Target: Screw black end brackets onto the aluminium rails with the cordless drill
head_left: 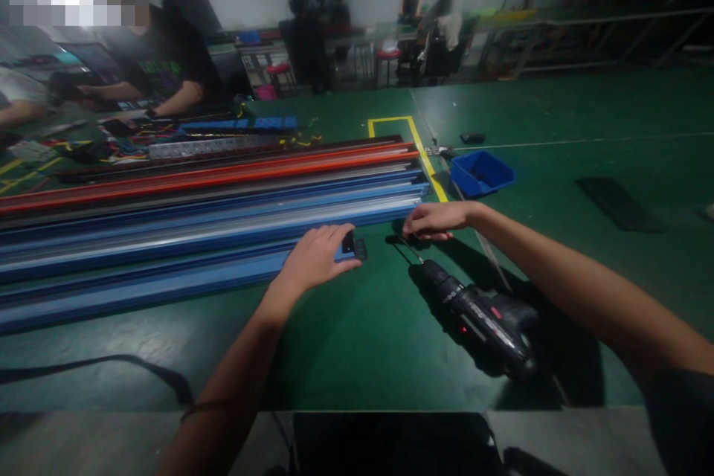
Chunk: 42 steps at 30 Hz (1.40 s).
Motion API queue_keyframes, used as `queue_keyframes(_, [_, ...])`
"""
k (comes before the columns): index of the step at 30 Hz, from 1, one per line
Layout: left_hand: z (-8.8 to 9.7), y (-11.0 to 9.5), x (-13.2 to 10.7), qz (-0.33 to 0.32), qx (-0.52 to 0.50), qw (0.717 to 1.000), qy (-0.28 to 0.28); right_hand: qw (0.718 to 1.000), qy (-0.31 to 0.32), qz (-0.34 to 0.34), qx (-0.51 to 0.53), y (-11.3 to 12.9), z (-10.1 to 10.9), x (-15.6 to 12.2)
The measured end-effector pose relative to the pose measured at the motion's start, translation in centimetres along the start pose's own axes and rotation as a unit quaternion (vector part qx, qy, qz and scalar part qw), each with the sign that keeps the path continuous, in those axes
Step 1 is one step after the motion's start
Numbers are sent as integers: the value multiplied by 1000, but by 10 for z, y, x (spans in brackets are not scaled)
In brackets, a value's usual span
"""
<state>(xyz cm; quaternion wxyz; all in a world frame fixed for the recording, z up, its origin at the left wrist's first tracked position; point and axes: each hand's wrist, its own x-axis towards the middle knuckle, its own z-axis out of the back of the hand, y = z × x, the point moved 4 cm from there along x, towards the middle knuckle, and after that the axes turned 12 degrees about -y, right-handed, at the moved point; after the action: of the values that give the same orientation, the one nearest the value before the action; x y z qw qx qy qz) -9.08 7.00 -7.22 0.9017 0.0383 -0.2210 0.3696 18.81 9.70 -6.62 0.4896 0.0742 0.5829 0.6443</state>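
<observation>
The head view took in a green table (346,342), and at its far left corner a co-worker in a dark top (167,67) leaned over a tangle of thin wires (100,141). From the table's left edge ran long, straight bars side by side: a glossy orange bar (223,175), a group of blue bars (223,234) with hard, ridged faces, and, closest to the front edge, the near blue bar (167,289). The left hand (317,256) gripped its right end, fingers over the far side and thumb on the near, with a small, blocky dark end piece (360,248) there. To me the work looked partway along: that piece was in place at the end, but whether it was fastened I couldn't tell, and any fastening seemed left to do. The right hand (438,219) had its fingers bent inward by the tip of a slim metal bit (413,253); whether they pinched anything, I couldn't tell. The chunky black power driver (474,320) lay unheld towards the front edge. Beyond sat an angular blue bin (465,171), and further towards the right edge a flat, dark slab (618,204).
</observation>
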Motion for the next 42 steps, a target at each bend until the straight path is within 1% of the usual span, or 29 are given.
queue_keyframes(1, [0,0,0,1,-4,1000,0,999,4,3,-33,5,4,-7])
queue_keyframes(3, [1,1,0,0,-12,1000,2,994,-8,8,-106,15,12,-24])
queue_keyframes(5, [2,1,0,-6,-18,1000,11,984,-46,23,-168,25,17,-49])
queue_keyframes(8, [3,1,0,-21,-22,999,25,967,-83,34,-237,27,9,-99])
queue_keyframes(9, [3,0,0,-26,-21,999,28,960,-95,30,-261,22,3,-116])
queue_keyframes(11, [3,0,0,-30,-20,999,31,944,-143,16,-297,5,-10,-148])
queue_keyframes(12, [3,0,0,-31,-20,999,31,934,-175,22,-310,-5,-17,-162])
queue_keyframes(14, [2,0,0,-28,-23,999,29,907,-227,56,-351,-25,-34,-186])
queue_keyframes(15, [2,0,0,-25,-25,999,27,893,-241,72,-374,-34,-42,-195])
queue_keyframes(18, [1,1,0,-23,-27,999,26,869,-248,114,-412,-52,-66,-213])
queue_keyframes(19, [1,1,0,-24,-28,999,27,859,-260,125,-423,-54,-72,-217])
queue_keyframes(21, [0,1,0,-24,-28,999,28,846,-261,141,-443,-56,-81,-218])
queue_keyframes(25, [-1,1,0,-24,-24,999,27,815,-288,177,-470,-56,-88,-206])
queue_keyframes(27, [-1,1,0,-24,-24,999,26,807,-281,195,-481,-55,-89,-197])
queue_keyframes(30, [0,1,0,-22,-24,999,25,806,-259,219,-485,-52,-89,-185])
queue_keyframes(33, [0,1,0,-18,-27,999,27,804,-251,219,-493,-48,-89,-180])
queue_keyframes(35, [0,1,0,-17,-30,999,28,791,-256,218,-512,-47,-89,-179])
queue_keyframes(36, [0,1,0,-16,-31,999,28,779,-261,220,-526,-47,-90,-180])
queue_keyframes(38, [0,2,0,-13,-33,999,28,746,-278,227,-561,-50,-91,-181])
queue_keyframes(42, [0,1,0,-13,-38,999,26,655,-316,264,-634,-54,-95,-185])
